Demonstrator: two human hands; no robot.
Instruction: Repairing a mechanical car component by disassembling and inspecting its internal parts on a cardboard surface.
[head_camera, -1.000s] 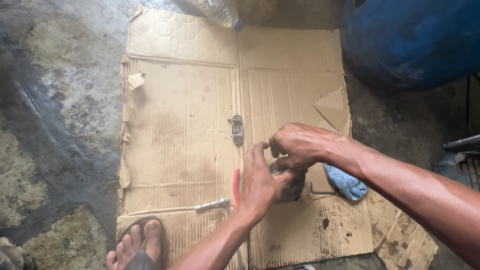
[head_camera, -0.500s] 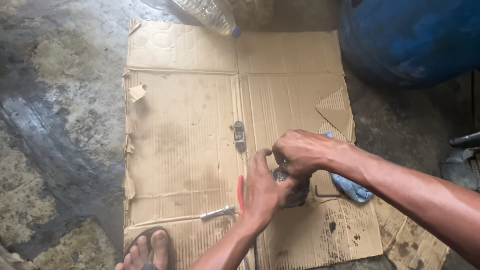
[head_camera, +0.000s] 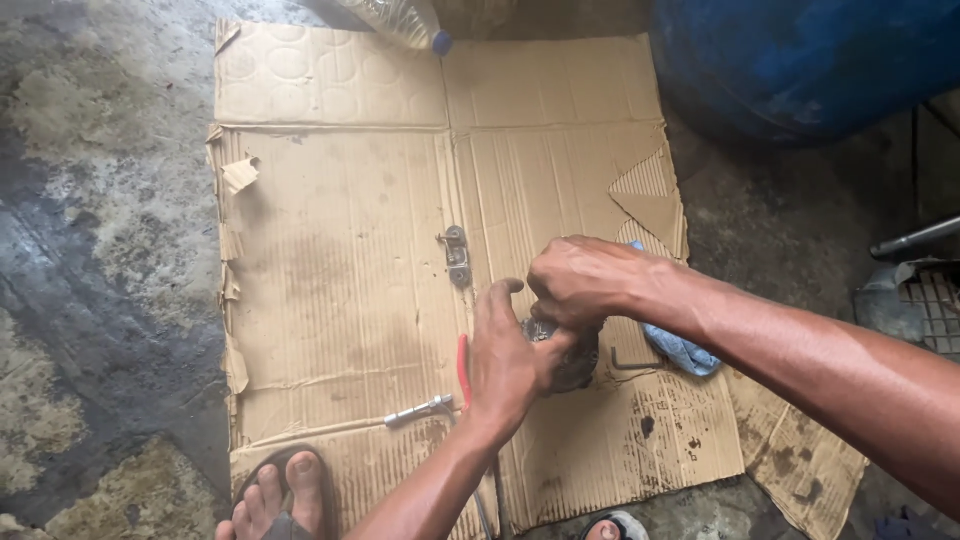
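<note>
Dark, greasy metal part (head_camera: 568, 358) sits low on the cardboard sheet (head_camera: 340, 250), clamped between both hands: left hand (head_camera: 508, 358) cups it from the left with fingers curled on, right hand (head_camera: 580, 280) grips from directly above, equally near.

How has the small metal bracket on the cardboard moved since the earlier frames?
No. The metal bracket lies on the same centre fold of the cardboard; only the head camera shifted.
</note>
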